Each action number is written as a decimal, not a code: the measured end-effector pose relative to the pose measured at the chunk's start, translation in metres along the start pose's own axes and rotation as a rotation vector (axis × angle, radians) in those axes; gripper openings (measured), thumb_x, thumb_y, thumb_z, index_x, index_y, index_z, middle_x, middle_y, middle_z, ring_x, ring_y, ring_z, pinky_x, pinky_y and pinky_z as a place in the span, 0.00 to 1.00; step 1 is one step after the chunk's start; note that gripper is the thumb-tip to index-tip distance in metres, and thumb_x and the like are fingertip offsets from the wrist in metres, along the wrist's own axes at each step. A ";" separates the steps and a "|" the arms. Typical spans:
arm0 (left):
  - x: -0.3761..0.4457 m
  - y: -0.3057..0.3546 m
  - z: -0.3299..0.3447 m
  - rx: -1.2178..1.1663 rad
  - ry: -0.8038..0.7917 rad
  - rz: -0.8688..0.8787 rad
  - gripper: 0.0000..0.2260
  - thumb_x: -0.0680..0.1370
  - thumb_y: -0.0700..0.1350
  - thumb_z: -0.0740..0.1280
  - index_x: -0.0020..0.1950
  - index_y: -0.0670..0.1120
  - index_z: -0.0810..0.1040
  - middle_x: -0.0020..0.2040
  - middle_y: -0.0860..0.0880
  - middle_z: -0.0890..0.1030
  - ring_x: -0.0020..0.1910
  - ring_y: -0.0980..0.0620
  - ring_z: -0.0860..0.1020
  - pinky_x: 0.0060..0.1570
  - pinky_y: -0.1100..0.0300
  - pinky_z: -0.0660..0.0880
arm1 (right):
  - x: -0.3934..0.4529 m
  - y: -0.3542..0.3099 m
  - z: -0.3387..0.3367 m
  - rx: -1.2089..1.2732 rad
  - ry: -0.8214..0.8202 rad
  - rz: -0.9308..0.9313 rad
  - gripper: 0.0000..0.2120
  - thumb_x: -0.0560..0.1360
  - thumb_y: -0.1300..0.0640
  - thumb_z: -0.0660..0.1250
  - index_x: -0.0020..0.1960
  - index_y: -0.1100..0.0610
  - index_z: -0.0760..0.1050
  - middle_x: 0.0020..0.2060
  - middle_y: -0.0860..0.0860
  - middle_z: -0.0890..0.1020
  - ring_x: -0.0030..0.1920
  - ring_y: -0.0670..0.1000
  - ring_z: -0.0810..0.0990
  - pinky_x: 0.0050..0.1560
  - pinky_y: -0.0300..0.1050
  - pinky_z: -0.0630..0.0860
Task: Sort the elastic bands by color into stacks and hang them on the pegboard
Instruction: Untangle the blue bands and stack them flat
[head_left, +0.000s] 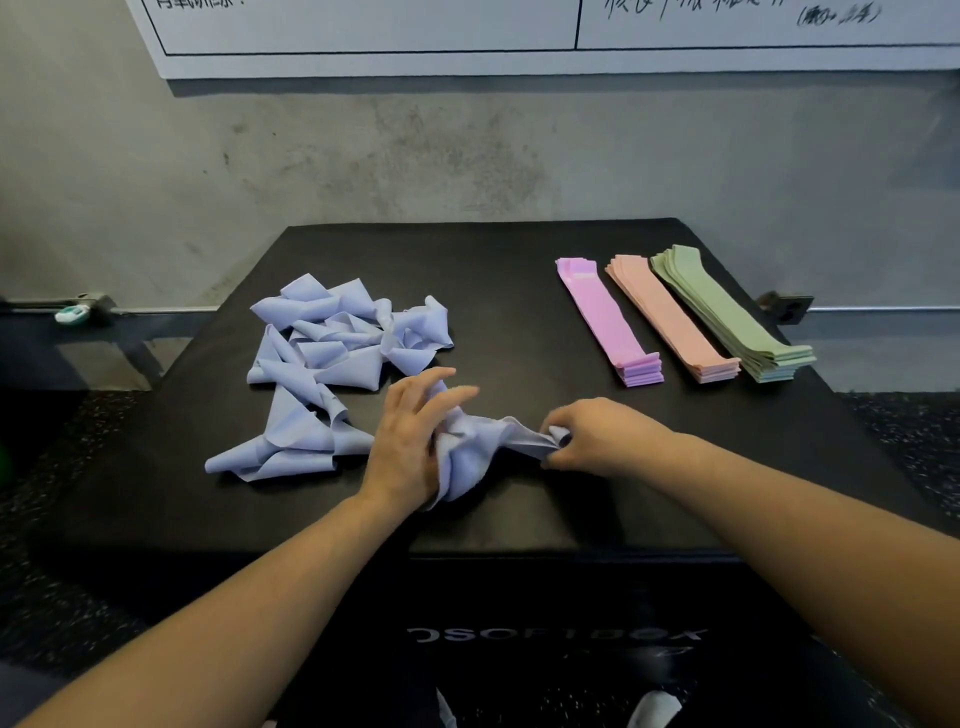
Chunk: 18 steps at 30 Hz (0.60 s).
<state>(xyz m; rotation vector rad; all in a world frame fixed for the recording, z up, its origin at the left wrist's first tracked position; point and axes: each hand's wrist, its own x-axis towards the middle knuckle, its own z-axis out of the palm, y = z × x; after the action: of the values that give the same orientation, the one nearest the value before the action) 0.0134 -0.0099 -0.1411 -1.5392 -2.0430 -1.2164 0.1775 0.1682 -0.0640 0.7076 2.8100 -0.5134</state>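
Note:
A tangled heap of pale blue elastic bands (332, 353) lies on the left half of the black soft box (519, 291). One crumpled blue band (475, 449) stretches between my hands near the front edge. My left hand (410, 436) holds its bunched left end, fingers spread forward. My right hand (597, 434) pinches its right end. At the back right lie three neat flat stacks side by side: pink-purple bands (608, 322), peach bands (670, 319) and green bands (727, 314).
A grey concrete wall rises behind the box, with a whiteboard (519, 31) at the top. A rail with a small teal object (72, 313) runs along the wall's foot on the left. Speckled floor flanks the box on both sides.

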 end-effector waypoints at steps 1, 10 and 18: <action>0.003 -0.002 -0.005 0.023 -0.031 0.037 0.15 0.80 0.44 0.64 0.65 0.51 0.81 0.68 0.44 0.74 0.62 0.45 0.70 0.68 0.61 0.65 | -0.001 0.003 -0.001 0.013 -0.001 0.008 0.06 0.75 0.50 0.70 0.51 0.48 0.79 0.46 0.48 0.82 0.48 0.52 0.80 0.47 0.45 0.76; 0.045 -0.008 -0.035 0.626 -0.358 -0.289 0.24 0.73 0.39 0.65 0.59 0.66 0.81 0.75 0.54 0.69 0.71 0.46 0.63 0.64 0.48 0.62 | -0.028 0.029 -0.012 0.486 0.201 0.018 0.12 0.78 0.58 0.65 0.52 0.42 0.81 0.48 0.39 0.84 0.43 0.39 0.81 0.41 0.31 0.75; 0.071 0.037 -0.044 0.328 -0.264 -0.485 0.09 0.77 0.44 0.62 0.49 0.57 0.79 0.67 0.55 0.76 0.72 0.48 0.69 0.68 0.46 0.63 | -0.060 0.026 -0.030 0.546 0.197 -0.027 0.12 0.76 0.62 0.65 0.51 0.48 0.83 0.45 0.41 0.83 0.41 0.43 0.81 0.38 0.34 0.77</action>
<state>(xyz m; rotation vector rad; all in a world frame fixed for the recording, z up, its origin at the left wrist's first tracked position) 0.0100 0.0036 -0.0510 -1.1344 -2.7362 -0.7805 0.2390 0.1761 -0.0274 0.8528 2.8710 -1.3115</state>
